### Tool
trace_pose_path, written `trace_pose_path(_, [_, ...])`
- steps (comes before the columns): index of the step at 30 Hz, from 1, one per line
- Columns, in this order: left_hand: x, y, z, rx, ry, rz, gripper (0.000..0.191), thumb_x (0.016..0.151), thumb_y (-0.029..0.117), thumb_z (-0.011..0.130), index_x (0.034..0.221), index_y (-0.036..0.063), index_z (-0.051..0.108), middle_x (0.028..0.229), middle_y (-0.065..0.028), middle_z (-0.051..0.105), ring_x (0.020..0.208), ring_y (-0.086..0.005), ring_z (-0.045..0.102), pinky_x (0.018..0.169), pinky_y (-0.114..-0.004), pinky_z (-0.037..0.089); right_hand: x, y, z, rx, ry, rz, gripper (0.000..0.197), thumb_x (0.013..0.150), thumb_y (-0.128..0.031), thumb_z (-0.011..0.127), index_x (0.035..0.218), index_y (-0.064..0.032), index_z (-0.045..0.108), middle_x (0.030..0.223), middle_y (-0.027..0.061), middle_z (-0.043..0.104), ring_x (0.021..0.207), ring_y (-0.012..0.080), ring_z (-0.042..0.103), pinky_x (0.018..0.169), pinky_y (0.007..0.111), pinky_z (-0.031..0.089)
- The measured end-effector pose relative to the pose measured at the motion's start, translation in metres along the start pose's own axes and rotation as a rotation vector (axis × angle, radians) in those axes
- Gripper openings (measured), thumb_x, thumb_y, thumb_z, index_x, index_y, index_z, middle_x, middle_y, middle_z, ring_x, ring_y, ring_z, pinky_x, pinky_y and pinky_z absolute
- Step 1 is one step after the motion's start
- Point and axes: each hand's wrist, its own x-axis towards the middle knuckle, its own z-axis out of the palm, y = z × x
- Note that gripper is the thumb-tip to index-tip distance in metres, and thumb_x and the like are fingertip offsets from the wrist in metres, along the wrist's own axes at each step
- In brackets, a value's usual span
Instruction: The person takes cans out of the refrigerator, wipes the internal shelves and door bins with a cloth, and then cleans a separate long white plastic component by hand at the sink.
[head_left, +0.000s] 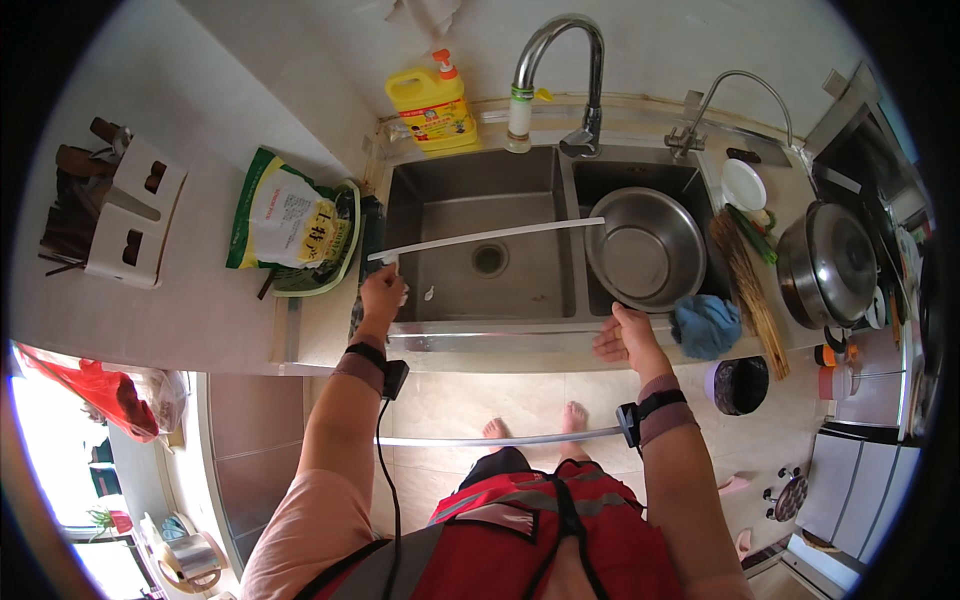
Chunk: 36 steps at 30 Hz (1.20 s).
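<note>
My left hand (384, 290) is closed at the left rim of the steel sink (450, 311). A small white thing (391, 259) shows at its fingertips; its kind is unclear. Just above the fist lies one end of a long, narrow white strip (487, 235). The strip spans the left bowl, and its other end reaches the steel basin (645, 251) tilted in the right bowl. A white scrap (429, 292) lies in the left bowl. Empty and with fingers extended, my right hand (628, 337) is at the front edge, below the basin and left of a crumpled blue cloth (705, 325).
Behind the sink rise a chrome faucet (596, 82), a thin second tap (739, 75) and a yellow pump jug (435, 112). A food bag (285, 210) sits in a green basket at left. Right of the bowls are a plate (744, 184), dried stalks (750, 292) and a lidded pot (825, 262).
</note>
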Motion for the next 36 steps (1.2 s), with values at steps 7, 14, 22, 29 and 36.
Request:
trace_pose_path(7, [-0.022, 0.131, 0.126, 0.272, -0.143, 0.280, 0.021, 0.075, 0.014, 0.055, 0.094, 0.0072, 0.062, 0.074, -0.0165, 0.061, 0.070, -0.0349, 0.060, 0.065, -0.044, 0.049, 0.001, 0.003, -0.010, 0.033, 0.022, 0.012, 0.047, 0.092, -0.046, 0.043, 0.083, -0.0011, 0.052, 0.071, 0.0203, 0.064, 0.060, 0.0322, 0.066, 0.051, 0.042, 0.053])
trace_pose_path(14, [-0.032, 0.216, 0.226, 0.157, -0.284, 0.330, 0.025, 0.075, 0.010, 0.054, 0.098, 0.0083, 0.063, 0.081, -0.0189, 0.061, 0.081, -0.0382, 0.059, 0.072, -0.047, 0.048, 0.003, 0.006, -0.009, 0.056, -0.026, 0.005, 0.051, 0.091, -0.050, 0.043, 0.084, 0.0002, 0.053, 0.074, 0.0202, 0.064, 0.065, 0.0337, 0.067, 0.054, 0.042, 0.054])
trace_pose_path(22, [-0.030, 0.232, 0.244, 0.160, -0.360, 0.560, 0.031, 0.077, 0.008, 0.055, 0.106, 0.0133, 0.066, 0.093, -0.0164, 0.061, 0.086, -0.0340, 0.059, 0.075, -0.041, 0.048, 0.002, 0.003, -0.006, 0.032, -0.030, 0.026, 0.059, 0.092, -0.053, 0.036, 0.086, 0.0027, 0.053, 0.074, 0.0219, 0.064, 0.064, 0.0346, 0.066, 0.053, 0.042, 0.054])
trace_pose_path(29, [-0.071, 0.235, 0.224, 0.112, -0.580, 0.737, 0.034, 0.073, 0.004, 0.058, 0.103, 0.0179, 0.068, 0.082, -0.0089, 0.059, 0.078, -0.0302, 0.060, 0.067, -0.039, 0.048, -0.003, -0.007, -0.006, 0.099, 0.019, 0.112, 0.088, 0.084, -0.072, 0.014, 0.082, 0.0067, 0.052, 0.072, 0.0258, 0.062, 0.063, 0.0400, 0.065, 0.054, 0.049, 0.053])
trace_pose_path(36, [-0.138, 0.204, 0.188, 0.078, -0.670, 0.907, 0.035, 0.072, 0.002, 0.057, 0.101, 0.0181, 0.066, 0.080, -0.0077, 0.059, 0.073, -0.0280, 0.060, 0.062, -0.038, 0.049, 0.005, -0.002, -0.003, 0.105, 0.100, 0.085, 0.086, 0.081, -0.077, 0.015, 0.078, -0.0003, 0.053, 0.068, 0.0202, 0.063, 0.061, 0.0347, 0.065, 0.053, 0.043, 0.054])
